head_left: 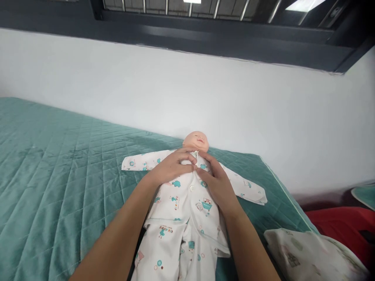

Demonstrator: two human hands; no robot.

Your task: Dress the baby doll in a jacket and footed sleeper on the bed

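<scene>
A doll [195, 140] lies face up on a green quilted cover [88, 187], its head close to the white wall [187, 86]. It wears a white shirt [178, 207] printed with small animals and boats, and matching trousers [159, 253] whose top lies under the shirt's hem. The sleeves stretch out to either side across the cover.

Both of the person's hands are at the upper front of the shirt, just below the doll's chin. The left hand [175, 164] rests on the chest with thumb and forefinger brought narrowly together on the shirt's front edge. The right hand [217, 177] lies opposite, its fingers bent and its thumb near the left thumb; whether it grips the fabric cannot be told. A button [191, 188] shows on the front below the thumbs.

Beside the right forearm, a patterned white cloth [310, 253] lies bunched near the cover's edge, with a red object [342, 220] next to it. Above the wall runs a dark frame [205, 35] with metal bars [216, 8] behind it.
</scene>
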